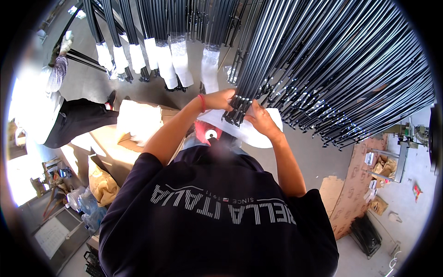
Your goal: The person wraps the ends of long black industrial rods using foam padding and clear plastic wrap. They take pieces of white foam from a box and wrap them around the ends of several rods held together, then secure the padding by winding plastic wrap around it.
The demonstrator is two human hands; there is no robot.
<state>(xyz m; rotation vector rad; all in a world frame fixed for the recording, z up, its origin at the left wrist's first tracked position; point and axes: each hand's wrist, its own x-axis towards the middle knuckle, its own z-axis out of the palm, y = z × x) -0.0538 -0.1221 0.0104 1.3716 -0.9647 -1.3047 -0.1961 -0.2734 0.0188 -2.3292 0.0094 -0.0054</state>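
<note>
A bundle of thin black rods (249, 74) hangs in front of me, its lower ends gathered between my hands. My left hand (220, 99) is closed around the bundle's left side, a red band at its wrist. On the right side my right hand (264, 121) grips the same ends, its thumb pressed near them. A white foam-like sheet (258, 137) lies behind and below the rod ends, partly hidden by my hands and the rods. Just below it, close to my body, is a pinkish-red item (201, 131) with a white round part; its kind is unclear.
Many loose black rods (341, 78) hang at the right. Several bundles with white-wrapped ends (164, 64) hang at the far left. An open cardboard box (108, 141) holds white sheets (138, 121). Another person (55, 106) stands at the left, one gloved hand by some rods.
</note>
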